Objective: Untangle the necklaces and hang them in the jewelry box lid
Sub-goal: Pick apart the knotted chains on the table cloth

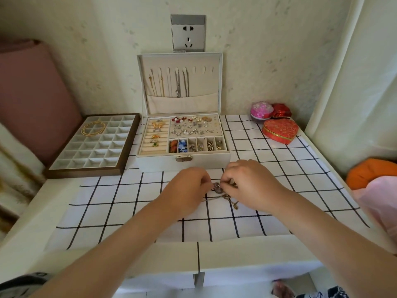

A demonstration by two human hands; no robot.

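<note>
A small tangle of necklaces (225,195) with a dark pendant lies on the checked cloth, just in front of the white jewelry box (182,162). My left hand (189,188) and my right hand (251,181) meet over it, and both pinch parts of the tangle with curled fingertips. The box stands open, its lid (214,82) upright against the wall. Several gold and silver chains (169,83) hang from the hooks on the lid's left side. The hooks on its right side are bare.
A wooden tray (64,173) with many white compartments and a gold chain lies to the left. At the back right are a red heart-shaped box (280,130) and two small round boxes (262,110). An orange and pink bundle (376,175) sits at the right edge.
</note>
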